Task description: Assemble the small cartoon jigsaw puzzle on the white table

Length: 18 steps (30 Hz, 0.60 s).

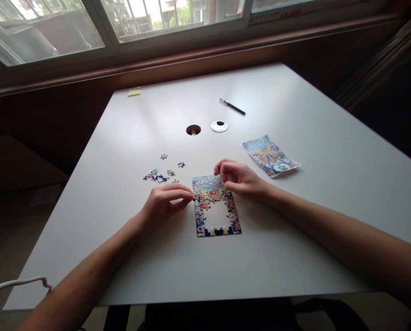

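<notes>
A jigsaw puzzle [233, 222] lies flat on the white table, its border joined around an open gap in the middle and lower part. At its left edge is my left hand [167, 200], thumb and fingers pinched together with a small dark puzzle piece [193, 198] at their tips. My right hand [238, 178] is closed over the upper right corner of the puzzle, fingers curled; whatever they may hold is hidden. Beyond my left hand lies a loose pile of puzzle pieces [160, 178], with a few single ones apart from it.
A creased picture sheet [270, 155] with matching artwork lies to the right. Farther back are a black pen [232, 106], a round cable hole [193, 130] and its silver cover [219, 126]. A yellow sticker [134, 92] marks the far edge; a white cable [17, 281] crosses the near left corner.
</notes>
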Each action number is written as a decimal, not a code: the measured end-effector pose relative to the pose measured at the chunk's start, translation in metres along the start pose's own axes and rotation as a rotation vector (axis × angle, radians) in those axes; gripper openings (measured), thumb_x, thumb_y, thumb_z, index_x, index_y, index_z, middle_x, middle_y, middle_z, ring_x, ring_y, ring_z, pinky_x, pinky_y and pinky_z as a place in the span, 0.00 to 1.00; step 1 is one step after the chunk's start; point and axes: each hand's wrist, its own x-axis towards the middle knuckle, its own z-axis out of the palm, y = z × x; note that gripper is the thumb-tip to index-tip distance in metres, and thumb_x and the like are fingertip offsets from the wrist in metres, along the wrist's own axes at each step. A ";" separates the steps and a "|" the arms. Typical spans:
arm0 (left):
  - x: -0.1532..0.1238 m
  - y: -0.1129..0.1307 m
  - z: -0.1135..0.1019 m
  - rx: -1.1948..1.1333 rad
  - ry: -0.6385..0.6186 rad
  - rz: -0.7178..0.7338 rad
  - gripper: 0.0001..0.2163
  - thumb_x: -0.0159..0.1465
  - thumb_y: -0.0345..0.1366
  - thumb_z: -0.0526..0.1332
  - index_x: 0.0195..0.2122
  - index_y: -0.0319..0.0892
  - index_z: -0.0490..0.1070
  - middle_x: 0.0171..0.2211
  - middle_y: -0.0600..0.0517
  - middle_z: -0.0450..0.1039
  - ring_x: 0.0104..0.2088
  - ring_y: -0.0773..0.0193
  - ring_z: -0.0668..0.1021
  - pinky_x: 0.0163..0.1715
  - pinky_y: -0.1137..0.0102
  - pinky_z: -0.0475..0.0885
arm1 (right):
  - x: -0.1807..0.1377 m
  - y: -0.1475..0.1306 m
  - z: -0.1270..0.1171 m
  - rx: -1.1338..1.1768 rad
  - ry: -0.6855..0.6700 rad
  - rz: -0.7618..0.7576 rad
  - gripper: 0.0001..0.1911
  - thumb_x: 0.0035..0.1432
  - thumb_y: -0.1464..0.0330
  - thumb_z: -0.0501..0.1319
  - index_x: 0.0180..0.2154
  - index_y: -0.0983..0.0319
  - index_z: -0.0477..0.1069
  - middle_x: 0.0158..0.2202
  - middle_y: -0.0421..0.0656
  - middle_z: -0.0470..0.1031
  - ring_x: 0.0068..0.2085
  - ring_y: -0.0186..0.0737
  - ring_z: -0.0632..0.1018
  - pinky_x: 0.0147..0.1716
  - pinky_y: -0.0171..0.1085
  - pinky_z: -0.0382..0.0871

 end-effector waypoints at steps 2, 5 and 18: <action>0.002 0.004 0.005 0.027 0.007 0.010 0.07 0.64 0.27 0.63 0.39 0.44 0.78 0.38 0.48 0.79 0.37 0.66 0.81 0.37 0.69 0.79 | 0.000 0.001 0.000 -0.005 0.003 0.003 0.07 0.46 0.77 0.57 0.26 0.60 0.65 0.38 0.44 0.71 0.40 0.41 0.72 0.39 0.40 0.66; 0.003 0.009 0.013 0.052 0.001 0.024 0.06 0.66 0.28 0.62 0.39 0.44 0.77 0.38 0.48 0.78 0.37 0.66 0.80 0.36 0.70 0.78 | -0.001 0.002 0.001 -0.008 0.011 -0.002 0.07 0.46 0.77 0.57 0.27 0.60 0.65 0.38 0.44 0.72 0.39 0.41 0.72 0.38 0.40 0.65; 0.005 0.019 0.031 0.162 -0.076 0.144 0.09 0.66 0.27 0.61 0.46 0.46 0.73 0.41 0.47 0.77 0.41 0.61 0.77 0.41 0.63 0.75 | 0.000 0.001 0.004 0.005 0.054 -0.013 0.07 0.45 0.78 0.57 0.26 0.60 0.65 0.36 0.43 0.72 0.38 0.41 0.73 0.38 0.40 0.66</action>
